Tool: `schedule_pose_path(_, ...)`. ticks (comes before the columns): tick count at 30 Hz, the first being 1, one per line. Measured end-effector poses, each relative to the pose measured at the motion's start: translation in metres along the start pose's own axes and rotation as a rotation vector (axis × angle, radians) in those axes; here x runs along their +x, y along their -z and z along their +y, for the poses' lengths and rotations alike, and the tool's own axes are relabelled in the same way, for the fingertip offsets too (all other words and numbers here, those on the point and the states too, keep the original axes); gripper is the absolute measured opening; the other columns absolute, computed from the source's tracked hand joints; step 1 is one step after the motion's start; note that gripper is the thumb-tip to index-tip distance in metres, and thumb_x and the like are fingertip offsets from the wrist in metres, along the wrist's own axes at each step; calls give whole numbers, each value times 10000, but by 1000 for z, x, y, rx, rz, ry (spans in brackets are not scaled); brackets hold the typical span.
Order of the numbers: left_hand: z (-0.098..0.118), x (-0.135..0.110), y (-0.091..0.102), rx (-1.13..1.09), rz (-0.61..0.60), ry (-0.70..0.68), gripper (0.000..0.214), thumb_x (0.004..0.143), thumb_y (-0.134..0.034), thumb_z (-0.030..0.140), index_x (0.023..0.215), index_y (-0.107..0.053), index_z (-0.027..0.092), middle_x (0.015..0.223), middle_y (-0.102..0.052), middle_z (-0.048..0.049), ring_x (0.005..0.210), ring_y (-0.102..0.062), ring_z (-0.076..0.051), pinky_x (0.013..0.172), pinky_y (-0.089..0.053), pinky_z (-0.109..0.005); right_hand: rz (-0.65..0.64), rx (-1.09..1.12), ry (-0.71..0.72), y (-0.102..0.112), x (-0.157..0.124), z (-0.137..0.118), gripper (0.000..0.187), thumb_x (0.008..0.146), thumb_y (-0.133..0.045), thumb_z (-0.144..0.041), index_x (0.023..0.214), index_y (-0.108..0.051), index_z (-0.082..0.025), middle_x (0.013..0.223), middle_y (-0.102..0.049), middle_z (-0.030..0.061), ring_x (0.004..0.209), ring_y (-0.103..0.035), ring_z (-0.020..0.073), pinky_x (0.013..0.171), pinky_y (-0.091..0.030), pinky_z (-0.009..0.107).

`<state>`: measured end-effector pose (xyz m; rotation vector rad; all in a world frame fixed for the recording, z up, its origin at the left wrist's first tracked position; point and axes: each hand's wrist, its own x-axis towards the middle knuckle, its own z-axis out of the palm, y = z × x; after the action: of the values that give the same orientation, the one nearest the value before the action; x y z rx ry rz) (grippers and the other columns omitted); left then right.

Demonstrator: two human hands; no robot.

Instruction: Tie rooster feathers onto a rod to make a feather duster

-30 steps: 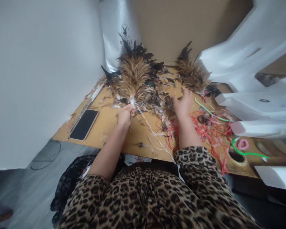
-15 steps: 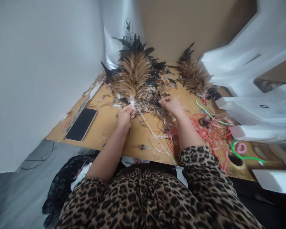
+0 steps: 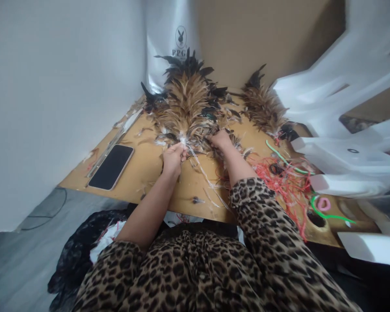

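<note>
A fan-shaped bundle of brown and black feathers point(image 3: 186, 99) lies on the tan table. My left hand point(image 3: 173, 158) pinches its pale, gathered base. White string point(image 3: 200, 168) trails from that base toward the table's front edge. My right hand point(image 3: 221, 141) is closed among the loose feathers just right of the bundle; its fingertips are partly hidden, and I cannot make out what they hold.
A phone point(image 3: 111, 167) lies at left. A second feather bundle point(image 3: 263, 106) rests at the back right. Tangled red strings point(image 3: 281, 184) and a green strip point(image 3: 331, 213) lie before a white sewing machine point(image 3: 351, 151). A black plastic bag point(image 3: 74, 247) sits below the table.
My right hand has moved left, closer to the bundle and down among the loose feathers. My left hand keeps its pinch on the base. The view has shifted slightly.
</note>
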<state>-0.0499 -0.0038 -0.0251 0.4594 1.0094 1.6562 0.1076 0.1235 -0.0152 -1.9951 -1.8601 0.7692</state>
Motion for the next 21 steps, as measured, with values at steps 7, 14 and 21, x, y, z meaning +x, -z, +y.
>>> schedule_pose_path(7, -2, 1, 2, 49, 32, -1, 112, 696, -641, 146, 618, -568, 112, 571, -551, 1, 411, -391, -22, 364, -206, -155, 48, 482, -8, -1, -4, -4, 251, 673, -648, -239, 509, -469, -179, 341, -381, -65, 321, -317, 55, 362, -242, 191)
schedule_pose_path(14, -8, 2, 2, 110, 142, -76, 353, 671, -649, 157, 989, -496, 177, 556, -577, 56, 388, -427, -48, 388, -244, -146, -72, 1077, 120, 21, -33, 16, 407, 544, -781, -317, 584, -395, -194, 411, -441, -89, 360, -399, 48, 336, -270, 151)
schedule_pose_path(21, -9, 3, 4, 117, 57, -110, 190, 654, -629, 170, 839, -596, 145, 556, -581, 31, 390, -414, -35, 373, -214, -154, -45, 1038, 203, 21, -55, 11, 405, 568, -769, -425, 622, -444, -190, 452, -505, -67, 371, -416, 48, 354, -300, 161)
